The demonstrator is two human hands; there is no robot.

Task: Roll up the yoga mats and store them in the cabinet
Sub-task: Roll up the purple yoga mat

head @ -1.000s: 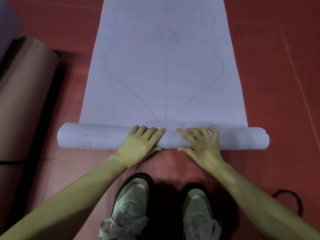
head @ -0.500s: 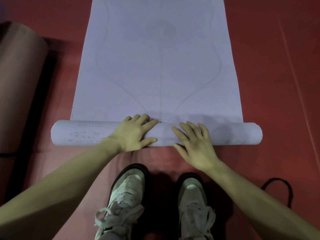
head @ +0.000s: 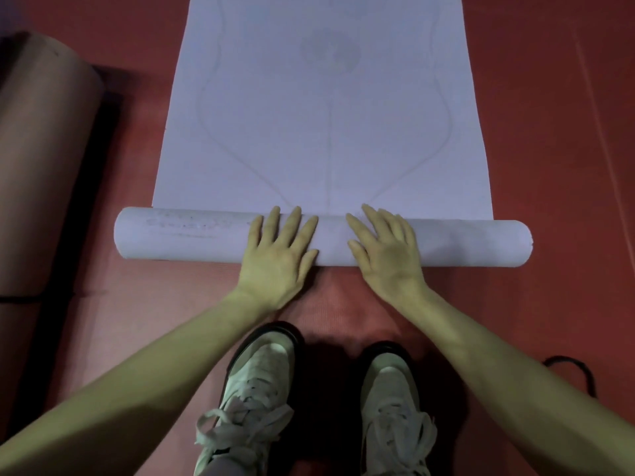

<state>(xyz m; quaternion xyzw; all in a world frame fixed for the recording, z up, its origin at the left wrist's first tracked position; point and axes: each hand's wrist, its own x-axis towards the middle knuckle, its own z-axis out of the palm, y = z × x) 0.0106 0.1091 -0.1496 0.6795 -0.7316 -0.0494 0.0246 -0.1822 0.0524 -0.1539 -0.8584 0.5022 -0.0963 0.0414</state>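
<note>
Pressing flat left hand [head: 280, 254], right hand [head: 386, 250] on rolled mat [head: 185, 237], far end cropped

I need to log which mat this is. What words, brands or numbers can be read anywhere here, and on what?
None can be read.
Rolled part of the pale mat: faint marks, perhaps print, too blurred to read.
Flat part: only curved lines and a round emblem, no text.

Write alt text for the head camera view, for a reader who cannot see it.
Seen from above, a person's left hand and right hand press flat on the rolled end of a pale lavender yoga mat, mostly still flat on the red floor. White sneakers show below; a rolled tan mat lies left.
</note>
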